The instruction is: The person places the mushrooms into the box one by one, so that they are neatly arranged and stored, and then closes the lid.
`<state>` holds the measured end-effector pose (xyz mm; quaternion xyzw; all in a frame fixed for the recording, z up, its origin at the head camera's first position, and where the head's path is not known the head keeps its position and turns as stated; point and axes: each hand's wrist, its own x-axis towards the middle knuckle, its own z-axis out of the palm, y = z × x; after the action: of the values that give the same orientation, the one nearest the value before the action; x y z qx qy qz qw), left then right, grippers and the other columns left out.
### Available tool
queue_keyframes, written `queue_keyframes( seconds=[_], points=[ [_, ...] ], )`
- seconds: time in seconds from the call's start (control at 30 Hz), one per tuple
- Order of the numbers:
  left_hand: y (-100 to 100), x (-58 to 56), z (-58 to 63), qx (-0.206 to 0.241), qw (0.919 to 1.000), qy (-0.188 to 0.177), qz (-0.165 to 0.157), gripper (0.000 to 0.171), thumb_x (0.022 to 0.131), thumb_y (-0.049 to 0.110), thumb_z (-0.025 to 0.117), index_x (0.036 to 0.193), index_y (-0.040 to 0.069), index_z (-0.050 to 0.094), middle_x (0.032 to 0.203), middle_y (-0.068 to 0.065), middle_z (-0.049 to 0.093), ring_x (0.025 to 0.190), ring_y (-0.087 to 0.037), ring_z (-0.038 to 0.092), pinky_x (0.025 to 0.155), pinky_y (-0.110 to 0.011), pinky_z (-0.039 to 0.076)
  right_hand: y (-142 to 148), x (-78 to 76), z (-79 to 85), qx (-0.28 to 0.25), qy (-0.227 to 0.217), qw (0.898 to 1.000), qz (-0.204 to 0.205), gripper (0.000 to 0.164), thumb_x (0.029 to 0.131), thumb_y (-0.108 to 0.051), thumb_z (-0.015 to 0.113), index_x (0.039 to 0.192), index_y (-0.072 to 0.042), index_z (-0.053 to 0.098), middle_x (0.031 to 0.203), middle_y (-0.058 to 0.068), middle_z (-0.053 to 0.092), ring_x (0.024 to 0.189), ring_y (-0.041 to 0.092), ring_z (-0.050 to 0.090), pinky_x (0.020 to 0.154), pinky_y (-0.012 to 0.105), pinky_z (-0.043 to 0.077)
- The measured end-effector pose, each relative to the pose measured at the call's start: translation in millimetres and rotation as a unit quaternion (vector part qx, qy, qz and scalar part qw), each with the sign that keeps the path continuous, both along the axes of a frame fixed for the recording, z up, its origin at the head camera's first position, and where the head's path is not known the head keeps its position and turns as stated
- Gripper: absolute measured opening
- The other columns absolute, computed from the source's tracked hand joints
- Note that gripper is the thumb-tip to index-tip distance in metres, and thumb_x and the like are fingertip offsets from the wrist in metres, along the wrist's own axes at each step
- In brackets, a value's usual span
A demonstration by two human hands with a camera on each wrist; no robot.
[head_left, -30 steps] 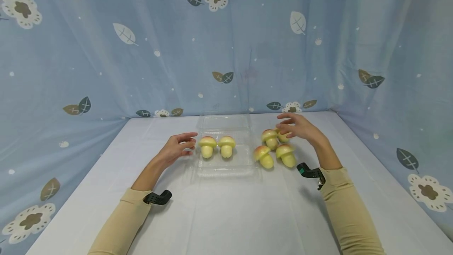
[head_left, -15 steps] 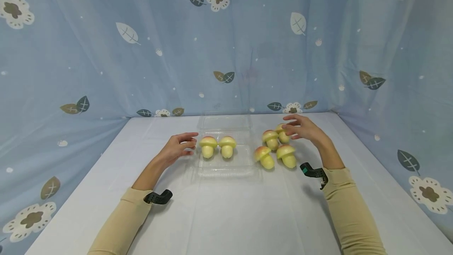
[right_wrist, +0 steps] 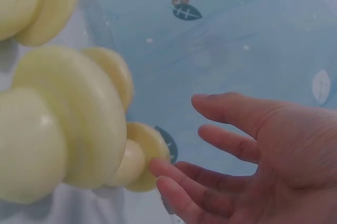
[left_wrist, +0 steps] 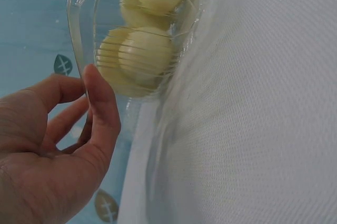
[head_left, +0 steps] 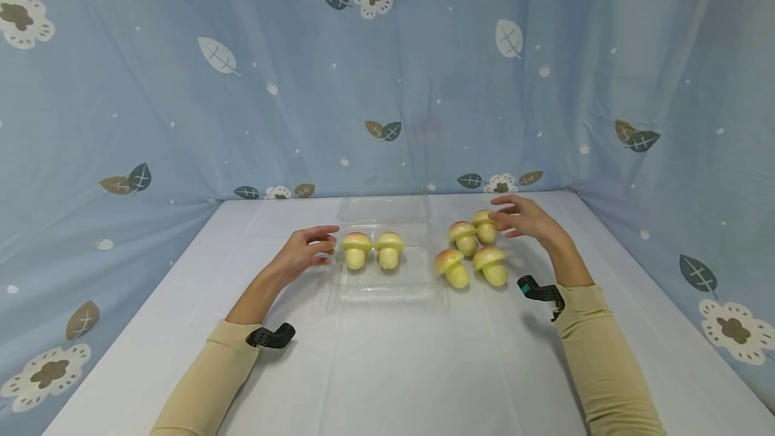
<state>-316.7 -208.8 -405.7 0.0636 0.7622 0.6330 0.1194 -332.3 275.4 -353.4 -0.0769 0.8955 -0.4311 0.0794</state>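
Observation:
In the head view, a clear plastic clamshell box (head_left: 387,295) lies open on the table, with two toy mushrooms (head_left: 355,251) side by side in it. My left hand (head_left: 303,251) is at the box's left side; in the left wrist view its thumb and fingers pinch the box's thin rim (left_wrist: 75,29). To the right of the box, several more yellow mushrooms with reddish caps (head_left: 490,266) lie in a group. My right hand (head_left: 525,219) hovers beside the farthest mushroom (head_left: 484,227), fingers spread and holding nothing. In the right wrist view its fingertips overlap a mushroom (right_wrist: 142,155).
A white cloth (head_left: 387,369) covers the table. The blue patterned curtain (head_left: 272,133) rises right behind the table's far edge and along both sides. The box's lid (head_left: 386,208) lies folded back toward the curtain. Each sleeve carries a black wrist mount (head_left: 270,337).
My right hand has drawn a little to the right, so the farthest mushroom, partly covered before, shows more fully. My left hand and the box stay in place.

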Motion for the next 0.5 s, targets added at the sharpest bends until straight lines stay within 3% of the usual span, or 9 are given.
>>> queue_keyframes(
  seconds=[0.5],
  points=[
    [-1,1.1,2.2,0.0,1.0,0.002,-0.002,0.051,0.098,0.015,0.061,0.146,0.007,0.046,0.117,-0.008,0.054,0.1,-0.024,0.061,0.075,-0.026,0.059,5,-20.8,-6.9,0.024,-0.072,0.997,-0.006,0.066,0.099,-0.034,0.059,0.153,-0.009,0.03,0.147,0.03,0.04,0.117,0.038,0.063,0.091,0.043,0.057]
  ],
)
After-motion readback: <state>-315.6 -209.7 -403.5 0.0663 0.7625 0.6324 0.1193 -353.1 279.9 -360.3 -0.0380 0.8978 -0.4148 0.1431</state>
